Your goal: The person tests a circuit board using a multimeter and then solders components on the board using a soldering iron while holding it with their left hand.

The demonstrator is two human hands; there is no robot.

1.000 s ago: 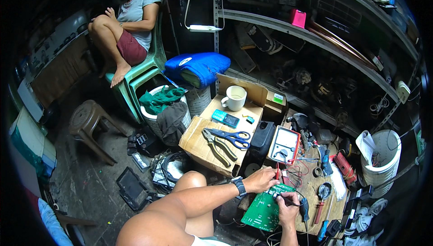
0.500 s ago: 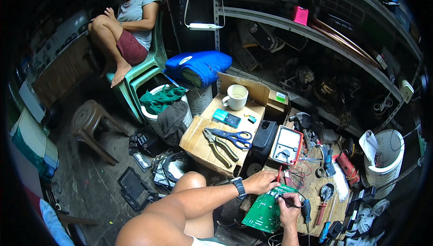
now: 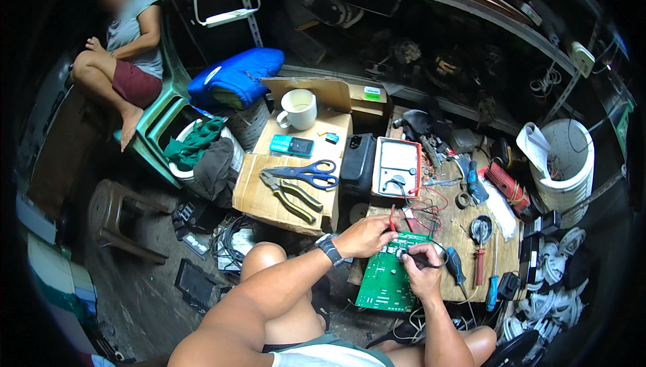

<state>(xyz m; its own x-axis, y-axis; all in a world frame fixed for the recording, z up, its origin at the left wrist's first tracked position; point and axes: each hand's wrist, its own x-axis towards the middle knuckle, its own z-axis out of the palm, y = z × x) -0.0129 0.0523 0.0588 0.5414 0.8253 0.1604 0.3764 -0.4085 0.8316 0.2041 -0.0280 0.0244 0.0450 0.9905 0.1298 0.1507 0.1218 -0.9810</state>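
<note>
A green circuit board [image 3: 383, 286] lies tilted at the front edge of the wooden workbench, over my lap. My left hand [image 3: 367, 236], with a dark wristwatch [image 3: 330, 249], is closed on a red test probe [image 3: 393, 217] at the board's far edge. Pinched in my right hand [image 3: 422, 267] is a black test probe [image 3: 404, 254], pointed at parts on the board's upper half; whether its tip touches is too small to tell. Thin red leads [image 3: 437, 209] run near a white meter in a red-edged case [image 3: 398, 167] behind the board.
A cardboard box [image 3: 256, 189] at left bears pliers [image 3: 293, 195], blue-handled scissors [image 3: 313, 174], a phone [image 3: 291, 145] and a mug [image 3: 299, 109]. Screwdrivers [image 3: 455, 266] and a solder coil [image 3: 480, 229] lie right of the board. Another person [image 3: 134, 51] sits far left.
The whole view has shifted, so the scene sits further left and higher and more of my lap shows. Both hands stay at the board with their probes.
</note>
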